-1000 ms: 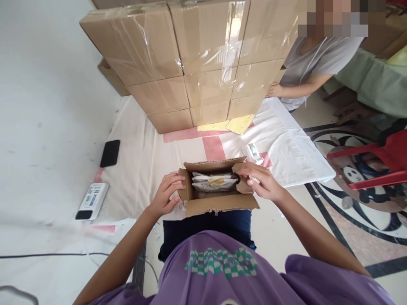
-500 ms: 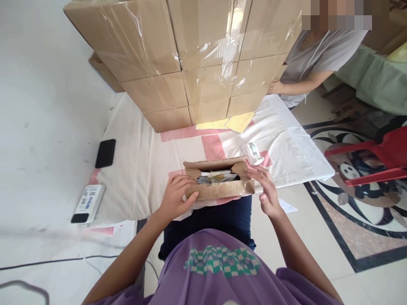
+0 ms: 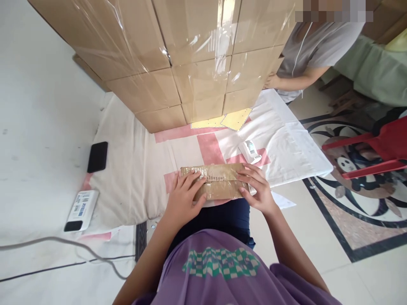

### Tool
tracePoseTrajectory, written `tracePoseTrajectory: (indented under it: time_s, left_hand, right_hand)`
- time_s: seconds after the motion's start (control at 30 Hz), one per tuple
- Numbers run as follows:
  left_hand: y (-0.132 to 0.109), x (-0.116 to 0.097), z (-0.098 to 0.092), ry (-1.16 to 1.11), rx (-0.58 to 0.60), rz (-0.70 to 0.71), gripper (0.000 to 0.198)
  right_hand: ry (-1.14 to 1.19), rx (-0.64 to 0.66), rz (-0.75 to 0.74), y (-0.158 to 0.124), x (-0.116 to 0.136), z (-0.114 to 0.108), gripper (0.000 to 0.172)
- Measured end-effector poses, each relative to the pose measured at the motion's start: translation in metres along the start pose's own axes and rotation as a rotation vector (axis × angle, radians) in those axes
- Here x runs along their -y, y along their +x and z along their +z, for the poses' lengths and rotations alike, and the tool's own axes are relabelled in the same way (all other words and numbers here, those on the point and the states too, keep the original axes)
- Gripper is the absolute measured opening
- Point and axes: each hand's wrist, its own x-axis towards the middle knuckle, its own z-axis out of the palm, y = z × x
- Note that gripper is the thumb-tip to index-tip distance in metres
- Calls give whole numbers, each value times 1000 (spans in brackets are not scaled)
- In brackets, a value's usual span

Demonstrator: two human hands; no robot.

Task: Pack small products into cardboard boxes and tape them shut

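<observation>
At the near edge of the table lies a small cardboard box (image 3: 222, 190), its top flaps folded over so the contents are hidden. Shiny tape covers parts of the cardboard. My left hand (image 3: 187, 192) grips the left end, fingers over the top flap and thumb along the near side. At the right end, my right hand (image 3: 259, 186) holds the box in the same way, fingers on top and thumb at the front. Just beyond my right fingers stands a small white tape dispenser (image 3: 250, 152).
Large stacked cartons (image 3: 200, 80) wrapped in clear film stand at the back, with yellow sheets (image 3: 237, 119) at their foot. A black phone (image 3: 97, 156) and a white device (image 3: 82, 209) lie left. Behind the cartons is a person (image 3: 314, 59). A red chair (image 3: 386, 142) stands right.
The box's flaps, upright and open before with items showing inside, are now folded down. My right hand has moved in onto the box's right end; my left fingers have shifted onto the top.
</observation>
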Motion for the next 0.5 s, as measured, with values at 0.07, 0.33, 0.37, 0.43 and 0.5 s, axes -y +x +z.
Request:
tracePoseTrajectory:
  time_s: [0.07,0.33,0.37,0.43,0.5]
  left_hand:
    - [-5,1,3,12,26,21,57]
    - [7,-4,21,155,-71,-23,57]
    - [10,-4,22,161,-92,-31,56]
    - [14,-2,25,171,-127,-35,57]
    - [15,6,27,179,-142,-25,56]
  right_hand:
    - [29,16,-20,-3,-5,3,42]
    - [162,-104,-58,13,-34,31,36]
    - [177,-115,-35,16,-34,33,35]
    - [206,-126,45,20,-29,37,34]
    - [239,-128,146,21,-23,38,34]
